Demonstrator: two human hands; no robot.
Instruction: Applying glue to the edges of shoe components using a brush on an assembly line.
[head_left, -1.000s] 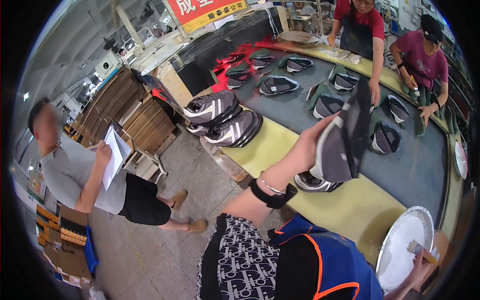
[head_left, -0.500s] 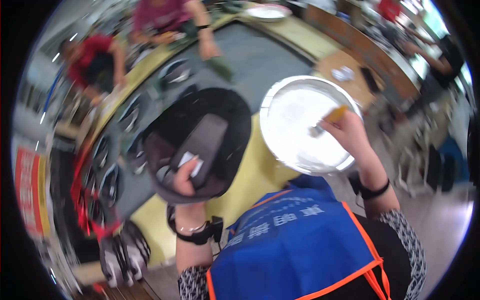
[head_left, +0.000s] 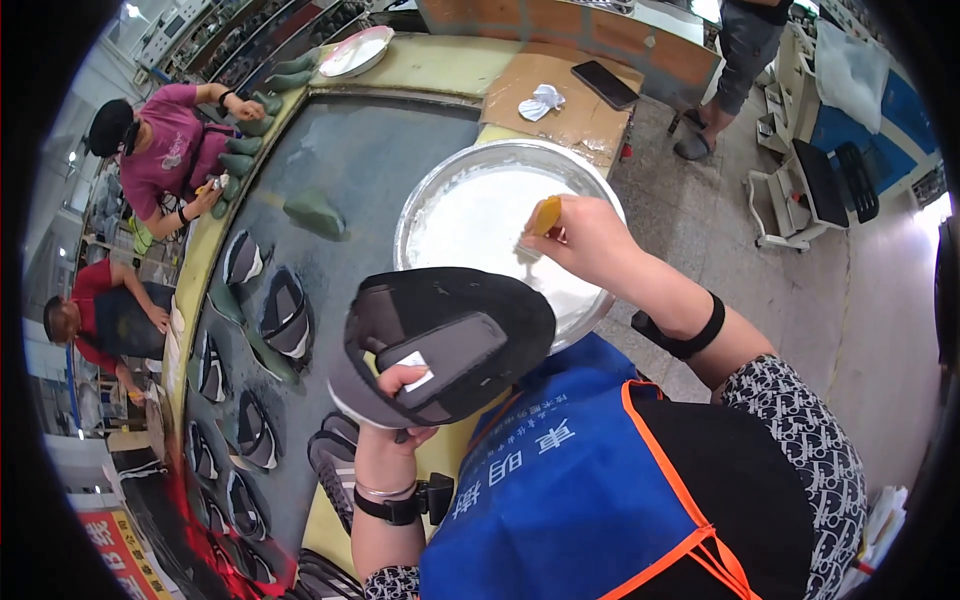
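Observation:
My left hand (head_left: 390,440) grips a black and grey shoe upper (head_left: 510,320) at its heel end, its dark underside facing up. The thumb rests inside by a small white label (head_left: 414,370). The toe end overlaps the near rim of a round metal basin (head_left: 425,185) of white paste (head_left: 465,215). Over that basin, my right hand (head_left: 595,235) is closed around a small brush with a yellow handle (head_left: 547,215). The brush's pale tip (head_left: 530,252) is at the paste; I cannot tell how deep.
Several shoe uppers (head_left: 287,312) and a green shoe last (head_left: 315,213) lie on the grey worktop (head_left: 380,135). Beyond the basin, a phone (head_left: 605,85) and crumpled white paper (head_left: 541,102) rest on cardboard (head_left: 500,105). Two people (head_left: 165,150) work along the far left edge.
My view has turned right. The shoe upper now overlaps the basin, and the brush remains over the paste. A co-worker's hand has left the green last, which lies on the worktop.

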